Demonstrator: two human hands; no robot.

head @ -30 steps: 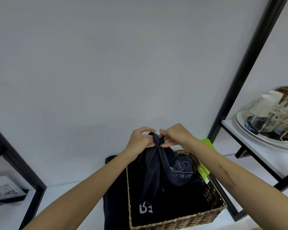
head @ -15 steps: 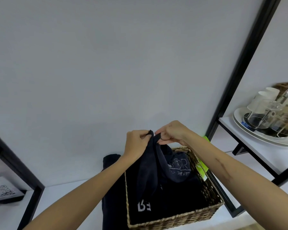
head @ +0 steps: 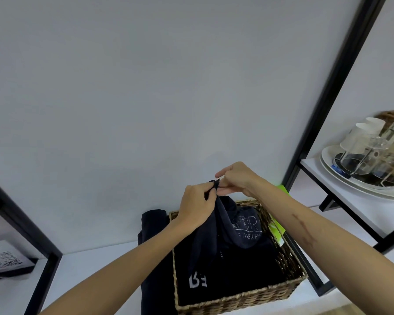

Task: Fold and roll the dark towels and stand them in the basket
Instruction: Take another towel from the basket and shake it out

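Both hands, the left hand (head: 197,206) and right hand (head: 236,179), pinched one dark towel (head: 214,228) by its top edge above the basket (head: 237,302), seemingly lifting it out; folding it flat looked next.

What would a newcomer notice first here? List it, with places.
Both hands meet at centre: the left hand and right hand pinch the top of a dark towel and hold it up over the wicker basket, which holds more dark cloth with white lettering. Another dark towel pile lies left of the basket. On the right shelf, a white tray carries upturned glasses.
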